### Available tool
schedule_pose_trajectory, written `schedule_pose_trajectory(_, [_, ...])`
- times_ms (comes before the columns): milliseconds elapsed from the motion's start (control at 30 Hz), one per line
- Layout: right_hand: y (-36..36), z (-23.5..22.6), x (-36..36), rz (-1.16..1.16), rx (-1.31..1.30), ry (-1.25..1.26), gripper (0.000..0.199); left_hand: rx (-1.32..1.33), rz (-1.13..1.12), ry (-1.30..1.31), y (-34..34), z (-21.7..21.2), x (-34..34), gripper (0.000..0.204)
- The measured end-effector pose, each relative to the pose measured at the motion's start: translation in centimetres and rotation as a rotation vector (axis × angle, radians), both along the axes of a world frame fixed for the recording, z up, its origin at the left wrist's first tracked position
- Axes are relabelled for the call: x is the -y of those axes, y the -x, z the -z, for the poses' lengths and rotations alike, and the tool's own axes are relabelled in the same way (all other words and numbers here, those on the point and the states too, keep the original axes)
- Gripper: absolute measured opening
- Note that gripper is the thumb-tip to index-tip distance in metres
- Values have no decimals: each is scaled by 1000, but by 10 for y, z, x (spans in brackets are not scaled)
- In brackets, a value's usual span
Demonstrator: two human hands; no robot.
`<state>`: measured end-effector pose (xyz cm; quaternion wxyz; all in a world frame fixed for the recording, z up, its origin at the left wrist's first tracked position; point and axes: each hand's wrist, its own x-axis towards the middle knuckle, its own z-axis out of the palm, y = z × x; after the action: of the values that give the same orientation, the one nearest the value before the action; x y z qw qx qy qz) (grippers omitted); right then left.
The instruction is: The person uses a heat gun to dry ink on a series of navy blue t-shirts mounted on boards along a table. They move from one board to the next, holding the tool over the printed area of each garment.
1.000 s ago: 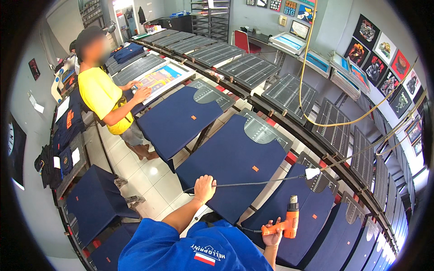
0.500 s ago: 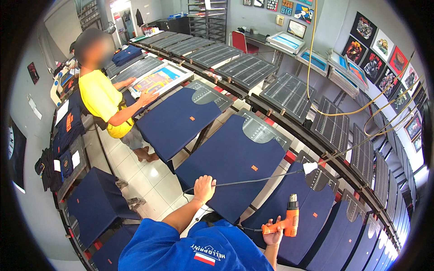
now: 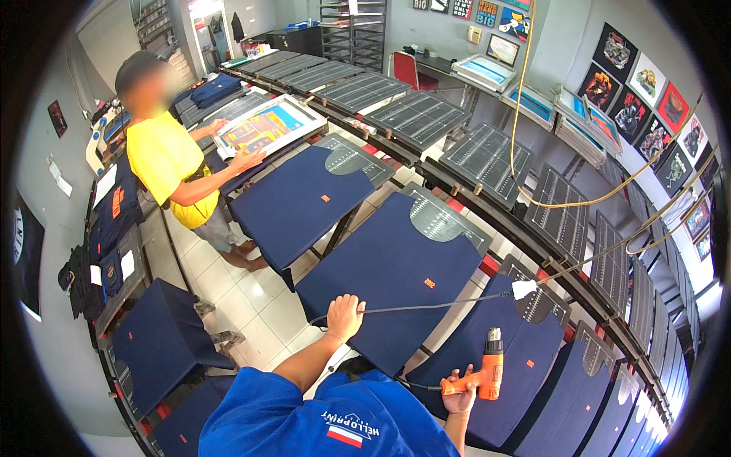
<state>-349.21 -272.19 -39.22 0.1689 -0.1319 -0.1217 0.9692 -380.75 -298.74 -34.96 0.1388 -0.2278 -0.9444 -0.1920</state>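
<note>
My right hand (image 3: pixel 460 396) is wrapped round the handle of an orange heat gun (image 3: pixel 491 372), whose metal nozzle points up the picture. A dark cable leaves the handle's end. My left hand (image 3: pixel 346 317) is closed on a black power cord (image 3: pixel 426 307), over the near edge of a navy shirt (image 3: pixel 384 278). That cord stretches right to a white plug connector (image 3: pixel 524 289). The shirt lies flat on a printing board and bears a small orange print (image 3: pixel 429 283). Beneath the heat gun, another navy shirt (image 3: pixel 506 343) covers the neighbouring board.
A co-worker in a yellow shirt (image 3: pixel 161 156) holds a framed printing screen (image 3: pixel 270 129) at the left. Bare metal boards (image 3: pixel 415 119) line the rail's far side. A yellow hose (image 3: pixel 567 204) and cords hang at the right. Tiled floor (image 3: pixel 263 305) shows between the board rows.
The co-worker has shifted slightly left, and the framed screen has moved a little that way too. The hanging yellow hose and cord have swung. Both my hands stay in place.
</note>
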Motion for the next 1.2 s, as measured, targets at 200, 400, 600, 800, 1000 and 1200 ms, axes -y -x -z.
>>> schedule_pose_trajectory(200, [1,-2,0,5,13,-4,57,2,3,3,1,1,0,25])
schedule_pose_trajectory(400, [1,-2,0,3,9,-2,58,-12,8,-2,1,2,1,25])
schedule_pose_trajectory(600, [-1,1,-1,1,1,-2,59,3,4,6,-1,-1,1,25])
schedule_pose_trajectory(800, [-1,1,0,0,2,1,60,8,5,1,-1,-2,2,25])
schedule_pose_trajectory(1000, [-1,0,0,1,12,6,59,0,2,10,0,3,2,25])
schedule_pose_trajectory(1200, [0,-2,1,0,11,-6,58,-15,6,4,0,1,3,25])
